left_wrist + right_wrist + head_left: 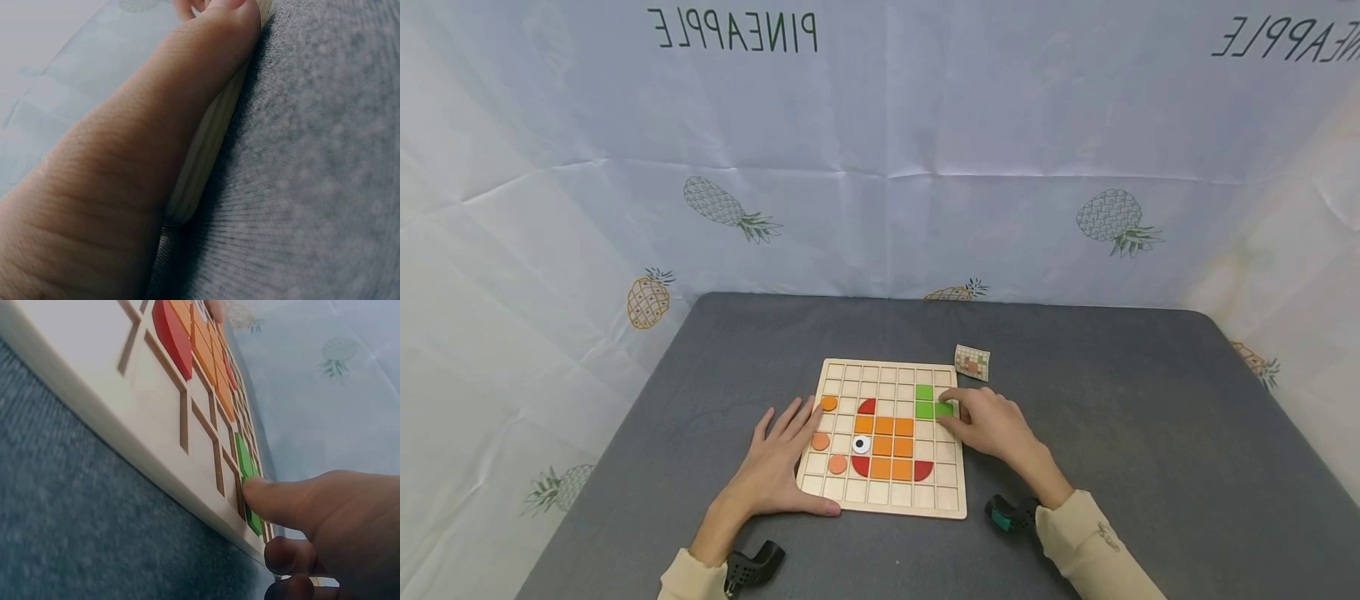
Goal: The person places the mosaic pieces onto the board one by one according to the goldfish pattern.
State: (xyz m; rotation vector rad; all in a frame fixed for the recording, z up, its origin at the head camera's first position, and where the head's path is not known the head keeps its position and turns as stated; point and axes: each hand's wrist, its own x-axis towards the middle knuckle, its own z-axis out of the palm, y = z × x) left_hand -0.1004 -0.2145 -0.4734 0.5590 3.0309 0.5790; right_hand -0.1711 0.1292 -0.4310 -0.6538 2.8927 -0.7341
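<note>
A wooden grid board (880,496) lies on the table. My left hand (778,471) rests at its left side with fingers spread, fingertips over the left edge and thumb (212,47) along the near edge. At the board's right side, the thumb and forefinger of my right hand (992,421) pinch a green square tile (944,409), which lies in a cell beside another green tile (924,410). A third green tile (924,392) sits behind that one. The right wrist view shows the thumb on the green tile (254,519); the forefinger is mostly hidden.
Orange squares (893,447), red rounded pieces (922,472) and a white eye disc (861,444) fill cells mid-board. Orange discs (821,442) sit along the left. A small picture card (972,362) lies by the far right corner. Behind the dark table (1112,400) hangs a pineapple-print cloth (887,108).
</note>
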